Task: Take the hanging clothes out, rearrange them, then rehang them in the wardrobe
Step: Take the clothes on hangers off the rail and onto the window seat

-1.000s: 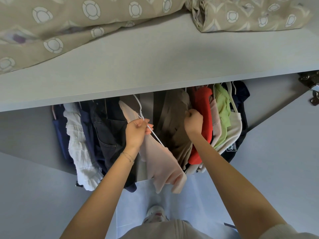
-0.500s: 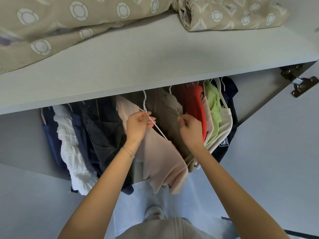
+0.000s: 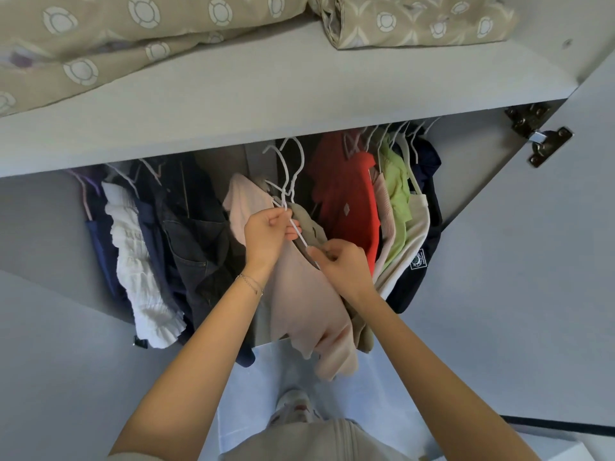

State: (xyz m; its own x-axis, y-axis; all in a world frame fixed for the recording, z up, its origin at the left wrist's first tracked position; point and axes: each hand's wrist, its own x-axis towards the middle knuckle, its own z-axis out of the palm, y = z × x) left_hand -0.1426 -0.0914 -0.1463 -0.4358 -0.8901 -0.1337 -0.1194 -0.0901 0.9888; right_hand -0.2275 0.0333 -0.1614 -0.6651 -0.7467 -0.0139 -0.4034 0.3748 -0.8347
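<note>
Clothes hang in a row under the wardrobe shelf point(image 3: 299, 104). My left hand point(image 3: 266, 236) grips the necks of two white hangers point(image 3: 289, 171) lifted off the rail, carrying a pale pink top point(image 3: 309, 304) and a beige garment point(image 3: 307, 224) behind it. Beside it, my right hand point(image 3: 342, 262) pinches the hanger arm at the pink top's shoulder. To the right hang a red top point(image 3: 346, 201), a lime green top point(image 3: 397, 191), a cream top point(image 3: 417, 224) and a navy garment point(image 3: 429, 181). Dark jeans point(image 3: 196, 241) and a white ruffled garment point(image 3: 133, 254) hang on the left.
A folded beige patterned duvet point(image 3: 133, 38) lies on the shelf above. The open wardrobe door with a metal hinge point(image 3: 539, 134) stands at the right. A gap shows on the rail between the jeans and the red top. My foot point(image 3: 296, 410) is on the floor below.
My right hand left the hanging beige and red clothes and came to the pink top's hanger. The beige garment's hanger has come off the rail and now sits in my left hand with the pink one.
</note>
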